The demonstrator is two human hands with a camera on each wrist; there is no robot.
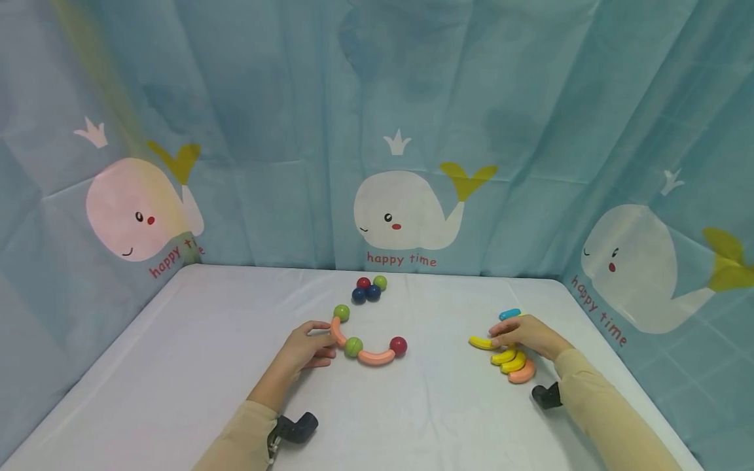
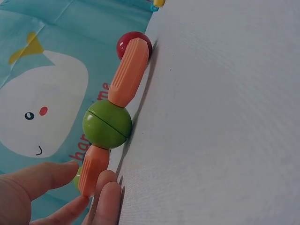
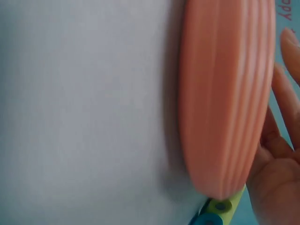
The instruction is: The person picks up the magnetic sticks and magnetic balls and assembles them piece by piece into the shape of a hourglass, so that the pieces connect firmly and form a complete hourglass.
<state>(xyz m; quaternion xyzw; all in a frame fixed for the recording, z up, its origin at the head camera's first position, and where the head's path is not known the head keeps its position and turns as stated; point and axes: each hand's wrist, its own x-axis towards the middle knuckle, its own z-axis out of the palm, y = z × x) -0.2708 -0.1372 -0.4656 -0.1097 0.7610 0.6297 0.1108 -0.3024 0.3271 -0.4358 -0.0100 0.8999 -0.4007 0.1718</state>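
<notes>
At the left end of a toy chain, my left hand point(image 1: 303, 347) pinches an orange curved stick point(image 2: 93, 171) between thumb and fingers. That stick meets a green ball with a slit point(image 2: 107, 124), which joins a second orange curved stick point(image 1: 377, 358) ending at a red ball point(image 1: 398, 346). Another green ball point(image 1: 341, 313) sits at the chain's far end. Over on the right, my right hand point(image 1: 533, 335) pinches the end of a yellow curved stick point(image 1: 480, 342). Below it lie more yellow curved sticks point(image 1: 503, 356) and an orange curved stick point(image 3: 225, 98), which hides part of the hand in the right wrist view.
A cluster of balls stands toward the back: a red ball point(image 1: 363, 282), a green ball point(image 1: 379, 282) and two dark blue balls point(image 1: 373, 292). A blue stick point(image 1: 509, 314) lies beyond my right hand. Printed curtains point(image 1: 283, 216) enclose the white table point(image 1: 177, 366).
</notes>
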